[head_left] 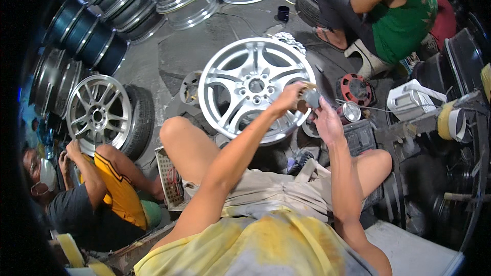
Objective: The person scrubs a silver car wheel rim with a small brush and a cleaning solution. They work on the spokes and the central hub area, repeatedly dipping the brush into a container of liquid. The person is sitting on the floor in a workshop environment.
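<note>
A silver alloy wheel with a five-spoke face lies in front of my knees. Over its right rim, my left hand is closed around a small tan and grey piece, perhaps folded sandpaper; blur keeps me from telling its exact kind. My right hand is turned partly palm up just right of the rim, its fingertips gripping the grey side of the same piece. Both hands are above the wheel's edge, and neither appears to press on the spokes.
On the left a person beside a spoked wheel and tire sits low. Another person in a green top sits at the upper right. Stacked rims stand behind. A red ring-shaped part, a can and a white plastic container are at right.
</note>
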`<state>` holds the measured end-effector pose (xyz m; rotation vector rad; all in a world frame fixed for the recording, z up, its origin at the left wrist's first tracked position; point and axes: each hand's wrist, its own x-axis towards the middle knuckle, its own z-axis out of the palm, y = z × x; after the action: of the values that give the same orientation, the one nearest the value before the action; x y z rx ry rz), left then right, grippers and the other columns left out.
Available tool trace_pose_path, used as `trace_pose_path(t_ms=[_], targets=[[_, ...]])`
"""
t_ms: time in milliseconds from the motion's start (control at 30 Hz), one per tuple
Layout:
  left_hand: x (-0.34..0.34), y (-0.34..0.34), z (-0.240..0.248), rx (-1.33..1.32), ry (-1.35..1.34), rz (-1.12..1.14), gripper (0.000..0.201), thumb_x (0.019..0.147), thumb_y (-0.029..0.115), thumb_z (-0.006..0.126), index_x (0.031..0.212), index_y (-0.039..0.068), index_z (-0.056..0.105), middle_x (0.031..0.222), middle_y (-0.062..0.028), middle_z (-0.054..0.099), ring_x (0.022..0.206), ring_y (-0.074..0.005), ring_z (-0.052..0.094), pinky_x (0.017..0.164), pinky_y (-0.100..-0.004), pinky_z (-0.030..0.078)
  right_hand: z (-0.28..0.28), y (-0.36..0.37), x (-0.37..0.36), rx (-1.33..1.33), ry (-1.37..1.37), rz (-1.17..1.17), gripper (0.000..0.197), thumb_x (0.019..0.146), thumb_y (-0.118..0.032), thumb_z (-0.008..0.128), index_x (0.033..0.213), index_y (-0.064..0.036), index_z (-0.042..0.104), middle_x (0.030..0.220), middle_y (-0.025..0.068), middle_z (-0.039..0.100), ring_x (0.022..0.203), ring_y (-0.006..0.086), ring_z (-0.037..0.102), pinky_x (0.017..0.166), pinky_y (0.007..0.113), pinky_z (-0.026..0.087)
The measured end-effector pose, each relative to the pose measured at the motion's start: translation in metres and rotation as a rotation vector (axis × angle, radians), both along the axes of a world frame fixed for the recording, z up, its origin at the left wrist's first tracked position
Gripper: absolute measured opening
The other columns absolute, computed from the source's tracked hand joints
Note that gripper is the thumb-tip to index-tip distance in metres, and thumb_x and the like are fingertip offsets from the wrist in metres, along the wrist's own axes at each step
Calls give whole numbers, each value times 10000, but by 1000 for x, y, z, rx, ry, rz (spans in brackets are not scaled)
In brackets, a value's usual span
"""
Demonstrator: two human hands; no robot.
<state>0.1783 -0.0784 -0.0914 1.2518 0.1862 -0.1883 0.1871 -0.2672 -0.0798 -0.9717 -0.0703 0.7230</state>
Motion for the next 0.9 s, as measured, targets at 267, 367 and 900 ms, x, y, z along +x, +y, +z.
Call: trace_pose_path(t_ms=[267,367,900], targets=[[-26,-16,11,335,-373,233,491,1108,301,284,1413,-5,517,1264,-120,647,1097,-227,614,1019,-348,452,4,20,-10,-177,-49,-120,291,1036,-303,596,1195,-68,659,1112,13,693,967,123,661,776,261,458],[-37,-12,3,228,-221,279,434,1086,218,340,1399,-41,493,1218,-161,670,1071,-229,661,967,-350,520,7,17,-7,-256,-170,-107,244,1017,-247,635,1130,-38,688,1031,30,715,894,115,689,720,246,492],[-36,-36,29,-100,2,101,288,868,270,826,965,47,671,841,-19,693,719,-86,631,658,-246,501,38,-31,-7,-292,-242,-193,150,953,-108,708,1078,-37,665,1026,23,694,891,87,654,774,257,527]])
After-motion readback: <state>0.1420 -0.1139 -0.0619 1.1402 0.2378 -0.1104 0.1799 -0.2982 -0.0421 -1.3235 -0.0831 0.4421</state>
